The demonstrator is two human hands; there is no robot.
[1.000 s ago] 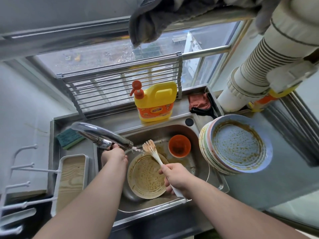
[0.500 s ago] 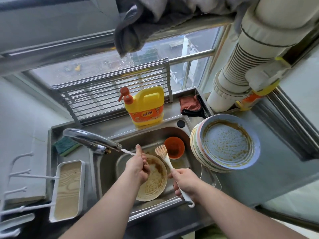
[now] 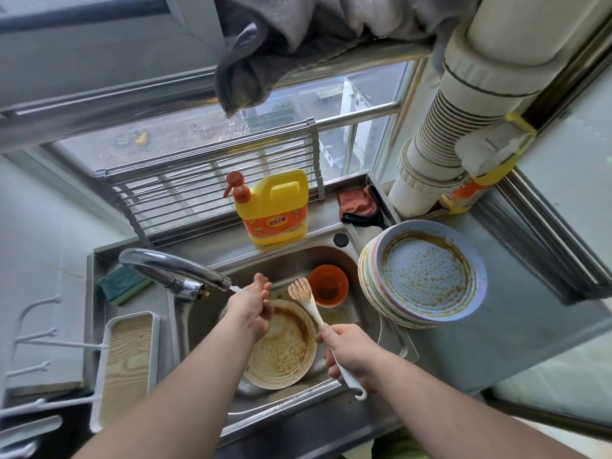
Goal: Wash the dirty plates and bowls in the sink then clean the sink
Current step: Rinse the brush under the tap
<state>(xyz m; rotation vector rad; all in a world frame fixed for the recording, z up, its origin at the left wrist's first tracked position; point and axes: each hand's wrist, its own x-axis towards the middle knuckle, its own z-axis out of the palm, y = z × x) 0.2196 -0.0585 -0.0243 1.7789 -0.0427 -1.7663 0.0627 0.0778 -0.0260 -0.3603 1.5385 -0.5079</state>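
Holding dirty plate: steel sink

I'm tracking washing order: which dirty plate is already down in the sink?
The beige plate lying in the sink, under the left hand. The other dirty plates are stacked on the counter to the right.

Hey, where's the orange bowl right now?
The orange bowl sits at the back right of the sink, between the brush head and the stack of dirty plates.
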